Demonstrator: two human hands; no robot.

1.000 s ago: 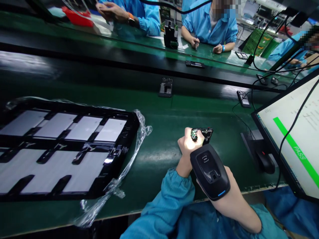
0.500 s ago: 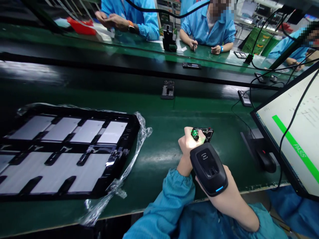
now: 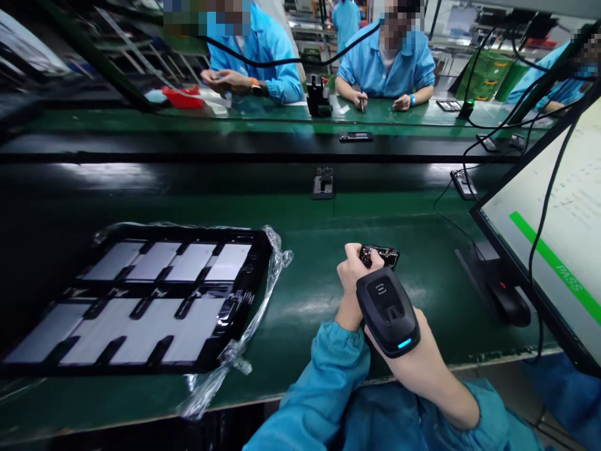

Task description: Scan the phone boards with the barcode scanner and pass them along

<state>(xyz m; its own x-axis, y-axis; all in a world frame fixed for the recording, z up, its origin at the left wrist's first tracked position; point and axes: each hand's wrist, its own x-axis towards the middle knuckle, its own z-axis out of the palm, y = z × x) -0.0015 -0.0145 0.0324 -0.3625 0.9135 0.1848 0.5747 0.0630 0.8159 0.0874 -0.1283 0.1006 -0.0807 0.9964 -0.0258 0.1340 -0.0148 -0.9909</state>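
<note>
My left hand (image 3: 353,270) grips an opened phone (image 3: 389,255) with its circuit board showing, its thumb lying across the board. In my right hand (image 3: 417,341) is a black barcode scanner (image 3: 389,310) with a lit blue strip at its rear. The scanner's head points toward the phone and hides most of the right fingers. Both hands are over the green bench, close to its front edge. To their left lies a black tray (image 3: 248,300) with grey-white rectangular batteries (image 3: 230,262) in its slots and clear plastic wrap (image 3: 256,326) along its side.
A tilted monitor (image 3: 554,238) reading PASS stands at right, a black mouse (image 3: 509,304) beside it. Phone frames (image 3: 323,183) lie on the belt beyond. Cables (image 3: 539,250) hang by the screen. Co-workers in blue sit across, one holding a pen.
The green light on the phone's board has gone out. My view has shifted, so the tray and belt sit lower. Both hands keep their hold on the phone and scanner.
</note>
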